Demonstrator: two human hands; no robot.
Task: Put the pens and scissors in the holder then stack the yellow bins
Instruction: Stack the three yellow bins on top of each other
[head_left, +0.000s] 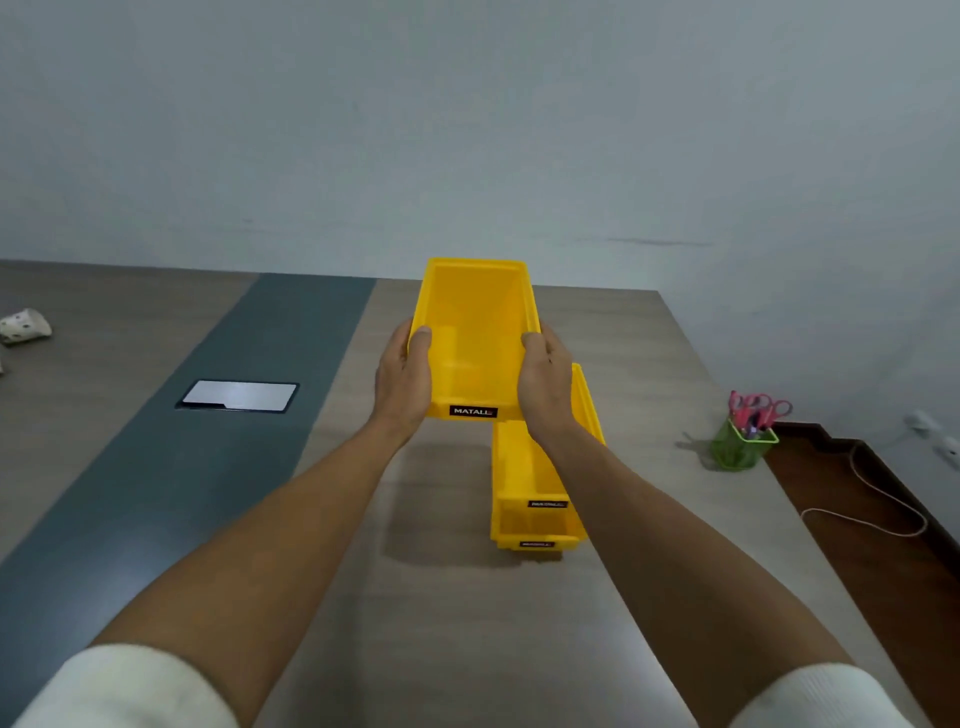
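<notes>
Head view: left hand (402, 379) and right hand (545, 384) hold a yellow bin (475, 322) raised above the counter (467, 597), fingers clamped on its side walls. Two nested bins (530, 499) sit below right (scissors (761, 408) stand in the green holder (740, 449)).

Wood-grain table (467, 623) with grey strip, inset silver plate (240, 395), perhaps crumpled cup (25, 325)

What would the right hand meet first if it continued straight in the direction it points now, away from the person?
The right hand already grips the side of the lifted yellow bin. Straight ahead there is only bare table, then probably the wall; depth is unclear.
</notes>
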